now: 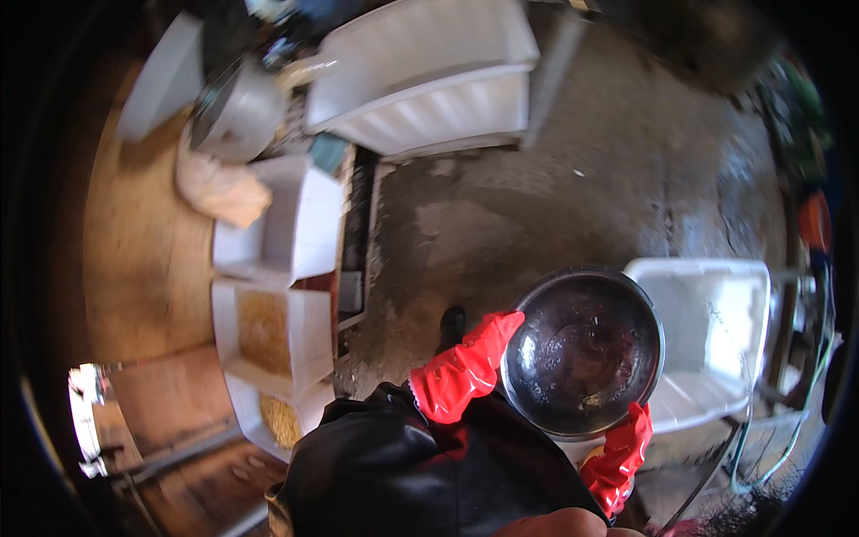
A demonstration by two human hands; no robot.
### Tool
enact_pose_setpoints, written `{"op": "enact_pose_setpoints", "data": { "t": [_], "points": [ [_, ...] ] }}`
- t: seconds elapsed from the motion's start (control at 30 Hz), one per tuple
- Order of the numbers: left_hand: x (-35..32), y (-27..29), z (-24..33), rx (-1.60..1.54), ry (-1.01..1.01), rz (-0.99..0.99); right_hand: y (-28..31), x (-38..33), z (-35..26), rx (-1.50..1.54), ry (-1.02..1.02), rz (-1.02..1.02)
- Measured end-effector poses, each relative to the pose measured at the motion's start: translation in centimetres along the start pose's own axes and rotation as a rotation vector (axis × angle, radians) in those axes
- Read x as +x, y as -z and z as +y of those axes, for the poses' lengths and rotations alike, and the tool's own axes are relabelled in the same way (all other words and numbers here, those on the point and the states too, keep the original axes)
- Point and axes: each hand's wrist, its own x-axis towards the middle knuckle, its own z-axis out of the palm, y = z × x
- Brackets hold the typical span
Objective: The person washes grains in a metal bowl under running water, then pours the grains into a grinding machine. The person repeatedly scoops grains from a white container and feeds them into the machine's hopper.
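Note:
A round metal basin (586, 358) with a shiny, wet-looking inside is held in front of my body. My left hand (474, 362), in a red rubber glove, grips its left rim, with the fingertips reaching the edge. At the lower right of the rim, my right hand (624, 452), gloved in the same red, closes on the edge. Both hands' undersides are hidden by the basin. Just to the basin's right stands a white rectangular tub (716, 336), partly behind it.
White bins (300, 219) stand along the left, two with yellow material (265, 331) inside. A large white tub (429, 116) is at the back. A wooden board wall (134, 259) runs at far left. A green hose (805, 407) hangs at right, near an orange bucket (815, 221). The concrete floor (501, 215) looks wet.

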Motion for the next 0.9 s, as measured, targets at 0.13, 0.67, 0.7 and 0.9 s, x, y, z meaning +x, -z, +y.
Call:
{"op": "enact_pose_setpoints", "data": {
  "t": [0.13, 0.67, 0.7, 0.9],
  "points": [
    [-3.0, 10.5, -2.3, -0.079, 0.004, 0.198, -11.8, -3.0, -1.8, -0.086, 0.037, -0.160],
    [-13.0, 46.7, -3.0, -0.375, -0.768, 0.572, -55.2, -14.4, -0.6, -0.316, -0.096, -0.701],
    [-15.4, 48.5, -0.9, -0.226, -0.814, 0.630, -57.2, -14.2, -1.0, -0.438, 0.027, -0.752],
    [-13.2, 57.1, 0.9, -0.276, -0.519, 0.518, -70.4, -17.4, -5.4, -0.807, 0.470, -0.832]
  ]
}}
